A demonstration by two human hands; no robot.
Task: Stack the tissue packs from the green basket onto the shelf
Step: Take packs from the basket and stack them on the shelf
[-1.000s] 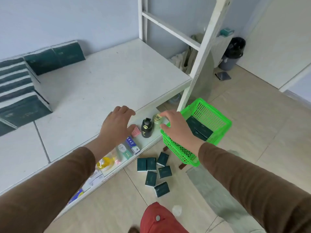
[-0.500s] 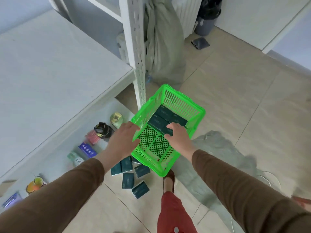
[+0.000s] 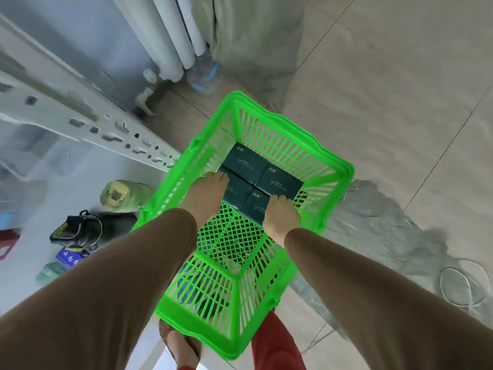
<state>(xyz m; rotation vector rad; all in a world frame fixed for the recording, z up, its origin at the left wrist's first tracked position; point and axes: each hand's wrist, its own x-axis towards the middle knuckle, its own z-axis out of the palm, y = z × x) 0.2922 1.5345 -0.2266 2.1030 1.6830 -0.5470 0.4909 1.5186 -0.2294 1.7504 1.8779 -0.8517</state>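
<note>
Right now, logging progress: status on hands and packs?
Both hands in green basket. Left hand and right hand on dark tissue packs. Four packs visible. Nothing blocking.

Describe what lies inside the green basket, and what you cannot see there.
Inside the green basket lie four dark tissue packs at the far end. The left hand and right hand cover parts of the two nearer packs; anything beneath the packs is hidden.

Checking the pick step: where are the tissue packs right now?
In the head view, four dark tissue packs lie at the far end of the green basket, centre frame, right of the white shelf post, with both hands on the near two.
</note>
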